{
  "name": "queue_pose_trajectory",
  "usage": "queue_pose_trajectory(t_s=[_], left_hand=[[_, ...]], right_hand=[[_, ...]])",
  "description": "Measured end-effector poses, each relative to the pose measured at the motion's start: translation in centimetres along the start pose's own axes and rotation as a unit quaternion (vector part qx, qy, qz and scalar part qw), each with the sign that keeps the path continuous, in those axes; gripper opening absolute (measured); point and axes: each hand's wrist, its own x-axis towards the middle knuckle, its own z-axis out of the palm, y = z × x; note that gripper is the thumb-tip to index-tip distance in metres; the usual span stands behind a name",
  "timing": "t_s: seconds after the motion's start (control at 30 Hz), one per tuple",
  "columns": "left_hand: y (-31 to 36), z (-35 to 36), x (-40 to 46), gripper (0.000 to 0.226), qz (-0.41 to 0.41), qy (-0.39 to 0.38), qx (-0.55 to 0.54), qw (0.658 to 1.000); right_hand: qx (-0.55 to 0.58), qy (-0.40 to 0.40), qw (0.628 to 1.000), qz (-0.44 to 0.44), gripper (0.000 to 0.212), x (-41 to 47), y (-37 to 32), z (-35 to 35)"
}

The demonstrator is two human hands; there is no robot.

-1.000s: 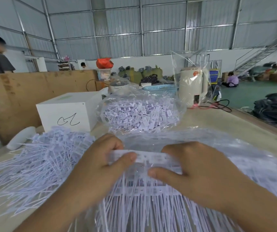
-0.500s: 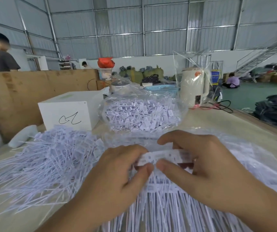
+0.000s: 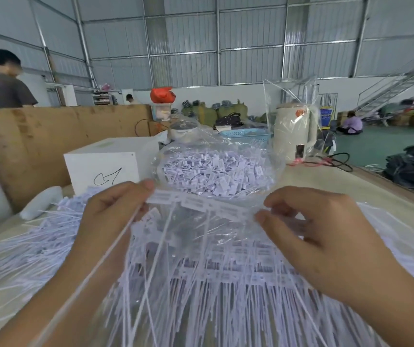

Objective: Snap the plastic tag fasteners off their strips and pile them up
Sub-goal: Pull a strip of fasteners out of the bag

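Observation:
A short strip of white plastic tag fasteners (image 3: 201, 205) is stretched between both hands above the table, its thin tails hanging down. My left hand (image 3: 110, 221) pinches the strip's left end between thumb and fingers. My right hand (image 3: 321, 231) pinches its right end. Under the hands lies a clear bag of unbroken fastener strips (image 3: 226, 266). A loose pile of separated fasteners (image 3: 38, 241) spreads over the table to the left. Behind the strip, an open clear bag (image 3: 216, 171) holds many more white fasteners.
A white box (image 3: 103, 161) with a scribble stands at the back left against a plywood board (image 3: 50, 136). A cream kettle (image 3: 295, 131) wrapped in plastic and a blue basket (image 3: 246, 134) stand at the back. A person (image 3: 4, 81) stands far left.
Both hands have lifted the strip higher and pulled apart along it, the left to the left and the right to the right. The strip now hangs stretched between them.

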Motion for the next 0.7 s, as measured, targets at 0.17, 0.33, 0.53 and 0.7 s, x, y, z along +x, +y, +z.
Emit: queue_pose_trajectory(t_s=[0.17,0.33,0.53,0.7], left_hand=[[-0.1,-0.3,0.7,0.023,-0.033,0.034,-0.052,0.998],[0.0,-0.2,0.8,0.026,-0.043,0.031,-0.07,0.996],[-0.3,-0.1,0.5,0.028,-0.03,0.0,-0.046,0.998],[-1.2,0.8,-1.2,0.052,0.048,-0.068,0.177,0.981]], right_hand=[[0.06,-0.049,0.995,0.065,0.036,0.3,-0.1,-0.4],[-0.027,-0.192,0.977,0.088,0.053,0.7,0.2,-1.6],[-0.015,-0.269,0.956,0.12,0.058,1.2,1.3,-2.7],[0.182,-0.161,0.964,0.112,0.048,1.0,0.3,-1.8]])
